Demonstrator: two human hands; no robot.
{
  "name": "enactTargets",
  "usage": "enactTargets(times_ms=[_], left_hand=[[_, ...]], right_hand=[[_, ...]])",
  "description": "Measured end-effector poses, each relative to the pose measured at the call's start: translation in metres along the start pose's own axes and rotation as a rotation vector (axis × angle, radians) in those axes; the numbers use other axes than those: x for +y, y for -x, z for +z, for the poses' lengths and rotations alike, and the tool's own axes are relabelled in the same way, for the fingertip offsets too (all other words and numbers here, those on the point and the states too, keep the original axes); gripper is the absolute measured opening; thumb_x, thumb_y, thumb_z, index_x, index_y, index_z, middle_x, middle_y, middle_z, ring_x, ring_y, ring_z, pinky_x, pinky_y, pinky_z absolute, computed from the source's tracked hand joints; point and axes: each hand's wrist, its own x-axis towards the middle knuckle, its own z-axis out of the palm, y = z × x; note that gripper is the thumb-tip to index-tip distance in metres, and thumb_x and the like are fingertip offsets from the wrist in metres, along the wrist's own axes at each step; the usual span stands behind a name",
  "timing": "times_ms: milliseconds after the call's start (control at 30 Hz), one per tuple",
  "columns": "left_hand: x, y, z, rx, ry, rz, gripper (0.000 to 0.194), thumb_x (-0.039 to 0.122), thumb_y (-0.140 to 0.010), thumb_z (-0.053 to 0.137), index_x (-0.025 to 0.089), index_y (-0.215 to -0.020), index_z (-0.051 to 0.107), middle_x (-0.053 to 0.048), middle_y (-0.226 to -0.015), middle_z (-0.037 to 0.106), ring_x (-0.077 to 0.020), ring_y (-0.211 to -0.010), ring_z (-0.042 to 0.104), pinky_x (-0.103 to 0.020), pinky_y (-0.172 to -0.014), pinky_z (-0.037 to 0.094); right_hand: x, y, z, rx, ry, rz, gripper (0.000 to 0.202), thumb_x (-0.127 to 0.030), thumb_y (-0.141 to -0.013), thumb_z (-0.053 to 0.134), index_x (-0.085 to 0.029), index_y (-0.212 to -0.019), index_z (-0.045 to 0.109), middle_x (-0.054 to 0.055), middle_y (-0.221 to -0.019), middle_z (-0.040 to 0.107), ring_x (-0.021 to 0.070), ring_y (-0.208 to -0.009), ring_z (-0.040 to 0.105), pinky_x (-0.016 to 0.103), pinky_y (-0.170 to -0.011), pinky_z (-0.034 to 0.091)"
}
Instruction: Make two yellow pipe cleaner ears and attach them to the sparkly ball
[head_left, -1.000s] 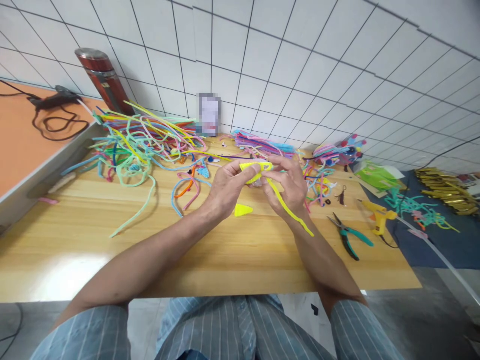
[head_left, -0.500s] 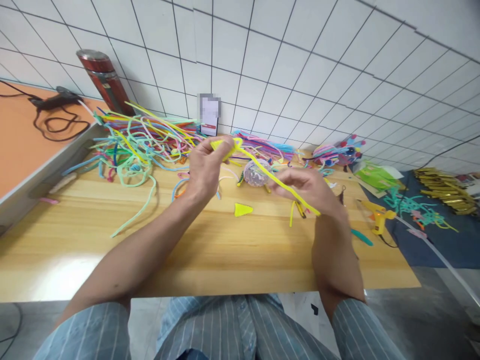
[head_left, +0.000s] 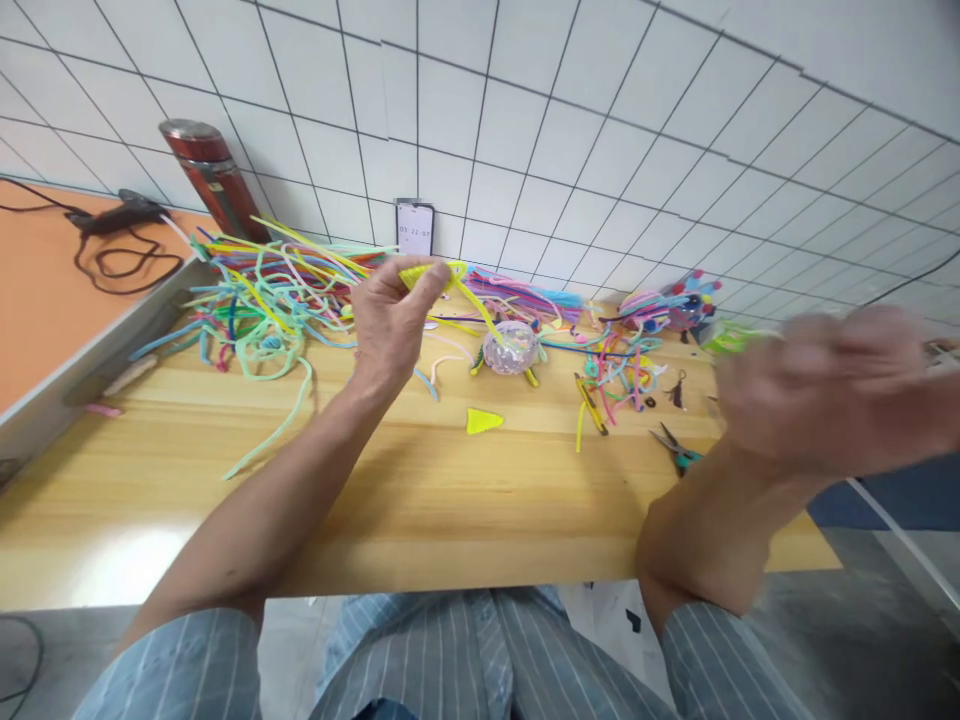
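Pinched in my left hand [head_left: 394, 315] is a yellow pipe-cleaner piece [head_left: 456, 270], its loose tail hanging down to the right toward a clear ball [head_left: 511, 348]. My right hand [head_left: 840, 390] is raised at the far right, smeared by motion, so its fingers and anything in them cannot be made out. A flat yellow triangle [head_left: 484, 421] lies on the wooden table [head_left: 450, 510] below the ball. To its right are a yellow cutter [head_left: 592, 404] with a short yellow strip, and pliers [head_left: 679, 449] near my right forearm.
Tangled pipe cleaners [head_left: 270, 335] cover the back left, before a red flask [head_left: 214, 180]. A phone [head_left: 415, 228] stands against the tiled wall. Purple and blue bundles [head_left: 517, 297] lie behind the ball, and a decorated ball [head_left: 682, 305] sits at the back right.
My right hand has let go of the yellow tail and swung far right, over where the glue gun was visible. My left hand has shifted slightly left, still holding the yellow piece.
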Motion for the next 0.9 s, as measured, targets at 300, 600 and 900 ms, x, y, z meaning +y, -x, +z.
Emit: enactTargets(times_ms=[300,600,900], left_hand=[[0.005,0.047,0.025,-0.251,0.190,-0.308,0.030,0.046,-0.074,0.097,0.022,-0.085,0.081,0.002,-0.071,0.069,-0.0110,-0.062,0.056,-0.025,-0.061,0.046],[0.011,0.062,0.031,-0.319,0.248,-0.341,0.034,0.046,-0.072,0.100,0.020,-0.082,0.082,0.000,-0.074,0.073,-0.0111,-0.064,0.055,-0.026,-0.064,0.047],[0.014,0.060,0.032,-0.406,0.324,-0.367,0.039,0.043,-0.066,0.105,0.019,-0.080,0.078,0.000,-0.074,0.073,-0.0119,-0.063,0.062,-0.026,-0.063,0.053]], right_hand=[[-0.063,0.003,0.135,0.000,-0.466,0.372,0.020,-0.042,-0.096,0.080,-0.026,-0.106,0.074,0.002,-0.102,0.079,0.0170,-0.091,0.073,0.033,-0.084,0.060],[-0.062,0.004,0.145,-0.074,-0.762,0.512,0.037,-0.050,-0.086,0.091,-0.025,-0.097,0.066,-0.005,-0.077,0.069,0.0126,-0.067,0.065,0.028,-0.067,0.057],[-0.058,0.013,0.149,-0.036,-0.606,0.463,0.034,-0.042,-0.091,0.087,-0.027,-0.110,0.063,-0.005,-0.081,0.070,0.0119,-0.064,0.068,0.027,-0.060,0.056]])
